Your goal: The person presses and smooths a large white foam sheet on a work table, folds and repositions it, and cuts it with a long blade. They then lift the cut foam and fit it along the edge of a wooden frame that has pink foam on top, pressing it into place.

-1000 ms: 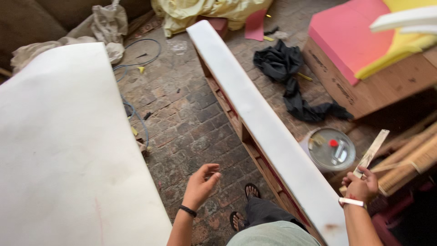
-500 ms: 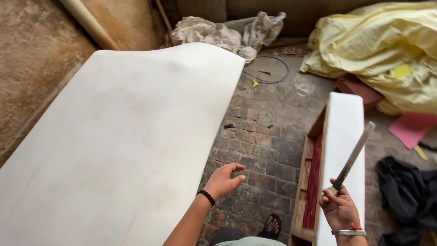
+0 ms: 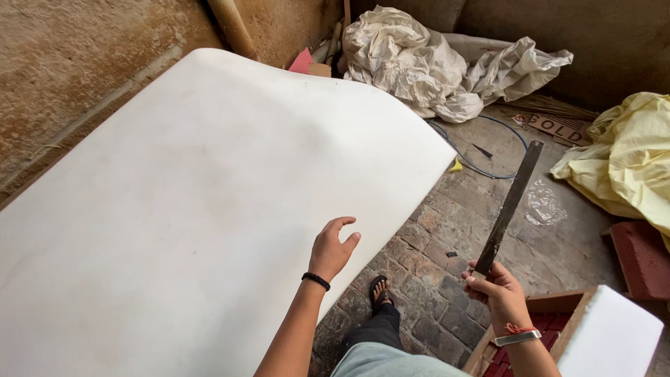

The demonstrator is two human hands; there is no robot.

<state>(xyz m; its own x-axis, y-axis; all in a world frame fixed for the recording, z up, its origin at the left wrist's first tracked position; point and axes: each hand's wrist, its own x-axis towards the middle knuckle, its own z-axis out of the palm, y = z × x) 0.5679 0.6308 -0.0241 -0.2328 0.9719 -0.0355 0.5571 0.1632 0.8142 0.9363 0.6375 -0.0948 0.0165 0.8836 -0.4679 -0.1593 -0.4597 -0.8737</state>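
Observation:
A large white foam sheet leans against the wall on the left and fills most of the view. My left hand hovers open at the sheet's lower right edge, fingers spread, a black band on the wrist. My right hand grips the lower end of a long flat dark blade that points up and to the right. That wrist carries a metal bangle and a red thread. My sandalled foot stands on the brick floor below.
Crumpled white cloth lies at the back, yellow sheeting at the right. A white foam block on a red wooden frame sits at lower right, with a red brick beside it. A blue cable loops over the brick floor.
The view swung left from the long foam block onto the big sheet. My left hand rose toward the sheet's edge. The right hand kept hold of the blade.

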